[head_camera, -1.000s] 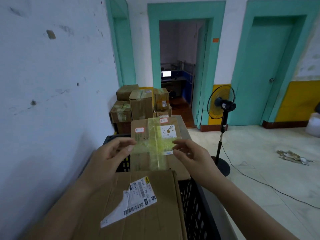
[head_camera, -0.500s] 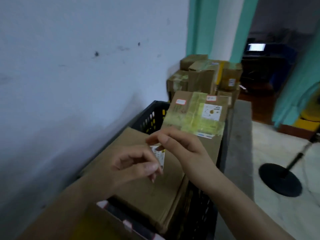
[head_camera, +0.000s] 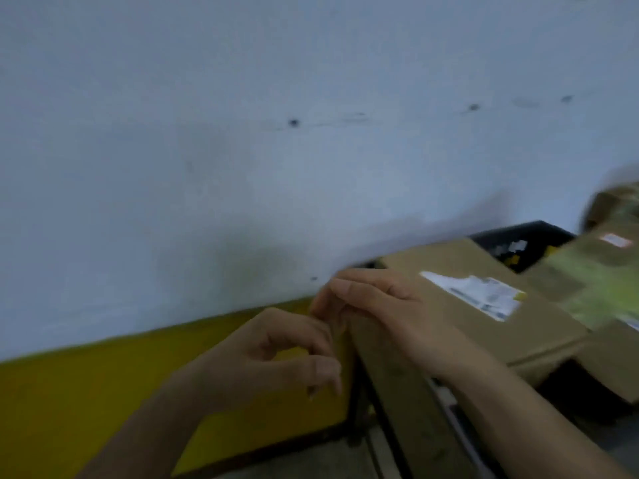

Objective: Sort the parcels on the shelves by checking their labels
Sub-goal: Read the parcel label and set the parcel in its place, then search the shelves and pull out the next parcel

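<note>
Cardboard parcel (head_camera: pixel 477 305), torn white label (head_camera: pixel 473 294) blurred, unreadable

This looks like a plain storage or parcel-handling room rather than a home. A bare whitewashed wall (head_camera: pixel 242 133), scuffed and dotted with dark marks, fills most of the view, with a band of yellow paint (head_camera: pixel 86 392) along its base. Against it sit brown cardboard parcels: the nearest cardboard box (head_camera: pixel 484 319) carries a partly peeled white shipping label (head_camera: pixel 473 295) with printed lines too blurred to read, and a second box wrapped in yellowish tape (head_camera: pixel 594 288) lies just beyond it. A black plastic crate (head_camera: pixel 518 243) with slotted walls stands behind them.
</note>
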A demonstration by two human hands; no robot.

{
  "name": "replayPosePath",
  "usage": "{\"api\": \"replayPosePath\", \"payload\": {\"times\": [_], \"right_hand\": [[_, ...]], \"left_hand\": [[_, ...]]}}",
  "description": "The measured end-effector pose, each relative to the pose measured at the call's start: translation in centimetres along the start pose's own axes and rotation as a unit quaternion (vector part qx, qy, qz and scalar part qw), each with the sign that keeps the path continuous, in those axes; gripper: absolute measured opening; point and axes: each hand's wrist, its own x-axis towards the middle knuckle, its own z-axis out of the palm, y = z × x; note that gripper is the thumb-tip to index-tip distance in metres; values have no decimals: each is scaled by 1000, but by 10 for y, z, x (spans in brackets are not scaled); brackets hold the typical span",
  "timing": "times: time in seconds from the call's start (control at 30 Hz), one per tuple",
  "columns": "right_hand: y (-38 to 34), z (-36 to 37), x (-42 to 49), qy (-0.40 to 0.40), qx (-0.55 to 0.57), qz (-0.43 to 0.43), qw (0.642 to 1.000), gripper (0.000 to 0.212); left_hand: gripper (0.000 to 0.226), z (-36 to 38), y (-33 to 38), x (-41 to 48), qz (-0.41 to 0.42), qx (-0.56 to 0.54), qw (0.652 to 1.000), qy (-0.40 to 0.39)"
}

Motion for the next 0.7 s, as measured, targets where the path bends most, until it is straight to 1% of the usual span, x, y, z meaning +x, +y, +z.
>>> {"api": "replayPosePath", "payload": {"times": [0.1, 0.17, 0.23, 0.27, 0.3, 0.37, 0.43, 0.47, 0.53, 0.57, 0.63, 0.7], "right_hand": [[-1, 68, 29, -58, 47, -14, 997, 35], [-1, 128, 44, -101, 80, -16, 992, 36], [-1, 198, 50, -161, 91, -20, 983, 37], [0, 236, 50, -193, 94, -19, 976, 37], [0, 276, 47, -227, 98, -16, 969, 38], [0, 355, 37, -300, 109, -8, 948, 41], [-4, 431, 20, -370, 125, 1, 920, 48], [-8, 465, 11, -405, 137, 11, 904, 52], [-16, 530, -11, -474, 154, 39, 866, 55], [-21, 560, -25, -509, 161, 56, 844, 56], [-28, 616, -54, -577, 175, 72, 795, 58], [-34, 670, -87, -639, 185, 82, 742, 58]], "left_hand": [[37, -21, 13, -95, -43, 15, 993, 110], [38, -27, 23, -166, -73, 56, 977, 192], [26, -27, 34, -241, -97, 113, 945, 290], [19, -24, 39, -279, -114, 141, 923, 339], [17, -18, 45, -319, -137, 163, 898, 384], [28, -1, 57, -395, -159, 179, 842, 483], [37, 24, 68, -461, -147, 139, 776, 597], [42, 37, 73, -490, -142, 110, 736, 652], [53, 65, 79, -542, -140, 72, 646, 747], [53, 81, 82, -567, -142, 67, 600, 784], [48, 113, 91, -608, -141, 69, 513, 844], [51, 148, 100, -644, -139, 82, 428, 889]]}}
